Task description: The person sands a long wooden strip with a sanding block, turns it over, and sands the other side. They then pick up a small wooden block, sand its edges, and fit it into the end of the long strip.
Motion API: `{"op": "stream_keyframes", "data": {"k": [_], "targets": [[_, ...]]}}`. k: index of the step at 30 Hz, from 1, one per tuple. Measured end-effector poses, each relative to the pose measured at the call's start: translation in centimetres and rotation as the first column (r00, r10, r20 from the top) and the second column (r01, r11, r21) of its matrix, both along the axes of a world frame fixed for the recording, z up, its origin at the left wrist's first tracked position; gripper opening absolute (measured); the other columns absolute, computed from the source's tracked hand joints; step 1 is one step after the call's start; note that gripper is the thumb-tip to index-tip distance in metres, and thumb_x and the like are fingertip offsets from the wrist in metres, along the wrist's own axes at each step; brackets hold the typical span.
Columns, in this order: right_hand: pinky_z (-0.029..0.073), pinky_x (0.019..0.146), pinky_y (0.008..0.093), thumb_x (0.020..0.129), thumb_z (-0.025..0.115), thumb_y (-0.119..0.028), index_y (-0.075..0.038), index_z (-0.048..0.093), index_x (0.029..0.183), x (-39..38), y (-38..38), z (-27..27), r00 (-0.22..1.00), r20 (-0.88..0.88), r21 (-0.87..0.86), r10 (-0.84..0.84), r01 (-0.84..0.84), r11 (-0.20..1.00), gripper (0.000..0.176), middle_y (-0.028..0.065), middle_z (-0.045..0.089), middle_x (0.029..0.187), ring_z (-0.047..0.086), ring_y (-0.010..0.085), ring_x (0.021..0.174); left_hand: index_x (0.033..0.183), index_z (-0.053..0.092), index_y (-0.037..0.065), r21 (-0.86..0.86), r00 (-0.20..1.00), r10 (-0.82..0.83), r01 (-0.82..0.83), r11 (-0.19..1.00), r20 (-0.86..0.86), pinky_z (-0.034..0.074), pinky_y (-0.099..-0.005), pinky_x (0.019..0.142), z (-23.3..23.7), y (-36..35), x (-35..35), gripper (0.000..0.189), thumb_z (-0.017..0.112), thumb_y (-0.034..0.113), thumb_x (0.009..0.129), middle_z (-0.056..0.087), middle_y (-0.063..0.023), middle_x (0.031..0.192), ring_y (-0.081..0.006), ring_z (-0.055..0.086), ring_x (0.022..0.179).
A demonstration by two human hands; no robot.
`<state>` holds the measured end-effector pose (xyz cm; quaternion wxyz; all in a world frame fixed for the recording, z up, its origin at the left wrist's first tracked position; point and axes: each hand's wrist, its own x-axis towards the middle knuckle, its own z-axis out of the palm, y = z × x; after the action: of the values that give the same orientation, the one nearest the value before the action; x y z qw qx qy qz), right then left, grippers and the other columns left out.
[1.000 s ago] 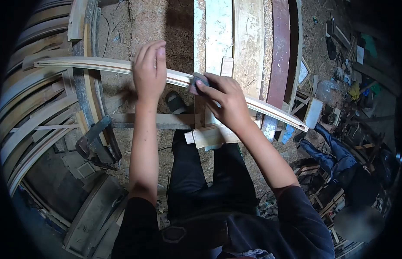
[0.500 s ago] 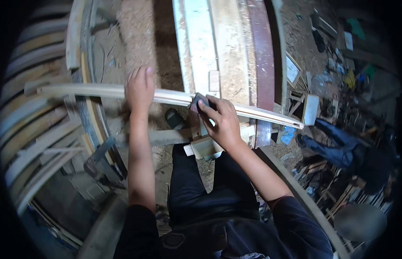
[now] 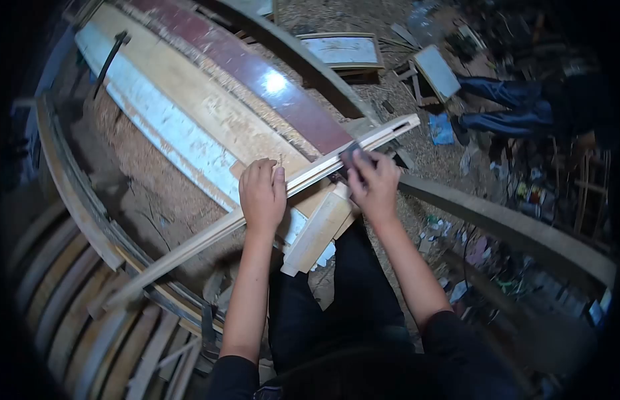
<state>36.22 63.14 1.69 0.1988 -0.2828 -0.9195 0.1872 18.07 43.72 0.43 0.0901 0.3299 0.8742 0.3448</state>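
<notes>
A long, pale wooden strip with a grooved side runs diagonally in front of me, with a slot near its upper right end. My left hand is closed over the strip near its middle, fingers on the far side and thumb toward the right. Farther along, my right hand grips a small dark block that looks like a sanding block, pressed to the strip. Below the strip, between my hands, a short wooden block lies at the near end of the bench. My right fingertips are partly hidden.
The plank bench has white, bare-wood and dark red boards with shavings on them. Curved timbers are stacked at lower left. A long beam lies at right. Beyond, a person's legs show near a small wooden frame.
The view has turned, so the strip now slants up to the right. My right hand and its block are closer to the strip's right end. The left hand also sits farther along it.
</notes>
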Motion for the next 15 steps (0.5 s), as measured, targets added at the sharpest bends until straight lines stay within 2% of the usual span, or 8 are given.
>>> {"op": "stream_keyframes", "data": {"k": [2, 4, 5, 7, 11, 13, 15], "targets": [[0.046, 0.098, 0.0511, 0.087, 0.083, -0.014, -0.017, 0.074, 0.139, 1.2, 3.6, -1.0, 0.994, -0.027, 0.030, -0.106, 0.107, 0.994, 0.054, 0.0125, 0.069, 0.123, 0.064, 0.0353, 0.112, 0.117, 0.072, 0.002, -0.116, 1.000, -0.018, 0.015, 0.993, -0.023, 0.048, -0.0507, 0.103, -1.5, 1.1, 0.6, 0.030, 0.058, 0.028, 0.108, 0.071, -0.0190, 0.118, -0.0406, 0.064, 0.115], [0.047, 0.097, 0.0507, 0.087, 0.083, -0.016, -0.016, 0.077, 0.134, 1.9, 6.6, -1.9, 0.954, -0.038, 0.085, -0.298, 0.301, 0.950, 0.047, 0.0114, 0.070, 0.121, 0.064, 0.0341, 0.112, 0.117, 0.072, 0.002, -0.175, 0.998, -0.043, 0.033, 0.984, -0.050, 0.049, -0.0511, 0.103, -1.7, 1.3, 0.9, 0.032, 0.058, 0.030, 0.108, 0.071, -0.0195, 0.116, -0.0407, 0.065, 0.114], [0.047, 0.097, 0.0507, 0.087, 0.083, -0.016, -0.016, 0.077, 0.134, 2.0, 6.9, -2.5, 0.946, -0.044, 0.084, -0.320, 0.323, 0.943, 0.047, 0.0114, 0.070, 0.121, 0.064, 0.0341, 0.112, 0.118, 0.072, 0.002, -0.233, 0.997, -0.040, 0.023, 0.972, -0.068, 0.049, -0.0514, 0.102, -1.7, 1.3, 0.9, 0.033, 0.058, 0.031, 0.108, 0.071, -0.0200, 0.114, -0.0409, 0.065, 0.113], [0.048, 0.096, 0.0502, 0.086, 0.083, -0.019, -0.015, 0.080, 0.127, 1.3, 6.4, -2.6, 0.903, -0.079, 0.002, -0.423, 0.424, 0.905, 0.042, 0.0112, 0.070, 0.118, 0.064, 0.0338, 0.112, 0.115, 0.073, 0.001, -0.229, 0.999, -0.045, 0.040, 0.973, -0.016, 0.051, -0.0527, 0.098, -1.6, 1.5, 0.7, 0.036, 0.056, 0.033, 0.110, 0.072, -0.0211, 0.113, -0.0422, 0.066, 0.111], [0.050, 0.101, 0.0484, 0.086, 0.083, -0.020, -0.014, 0.078, 0.129, 1.5, 1.9, -0.2, 0.980, -0.029, -0.126, -0.197, 0.192, 0.973, 0.044, 0.0107, 0.070, 0.121, 0.066, 0.0336, 0.112, 0.109, 0.075, -0.001, -0.291, 0.993, -0.082, 0.102, 0.951, 0.081, 0.052, -0.0560, 0.092, -2.1, 3.9, 0.1, 0.043, 0.050, 0.034, 0.113, 0.072, -0.0245, 0.108, -0.0460, 0.068, 0.103], [0.051, 0.102, 0.0479, 0.087, 0.082, -0.019, -0.014, 0.075, 0.132, 2.2, 1.5, -0.3, 0.975, -0.073, -0.173, -0.211, 0.196, 0.965, 0.045, 0.0117, 0.069, 0.122, 0.067, 0.0344, 0.113, 0.108, 0.075, -0.001, -0.212, 0.991, -0.072, 0.095, 0.973, 0.113, 0.053, -0.0556, 0.091, -1.6, 6.9, 0.9, 0.043, 0.050, 0.034, 0.113, 0.072, -0.0252, 0.106, -0.0463, 0.068, 0.101], [0.053, 0.102, 0.0474, 0.089, 0.082, -0.018, -0.013, 0.073, 0.134, 2.6, 1.9, -0.7, 0.970, -0.117, -0.222, -0.213, 0.183, 0.958, 0.047, 0.0126, 0.069, 0.124, 0.068, 0.0351, 0.115, 0.107, 0.074, -0.002, -0.240, 0.987, -0.093, 0.122, 0.963, 0.128, 0.053, -0.0554, 0.091, -1.7, 9.0, 1.4, 0.044, 0.051, 0.035, 0.112, 0.072, -0.0242, 0.106, -0.0455, 0.068, 0.101]]}}
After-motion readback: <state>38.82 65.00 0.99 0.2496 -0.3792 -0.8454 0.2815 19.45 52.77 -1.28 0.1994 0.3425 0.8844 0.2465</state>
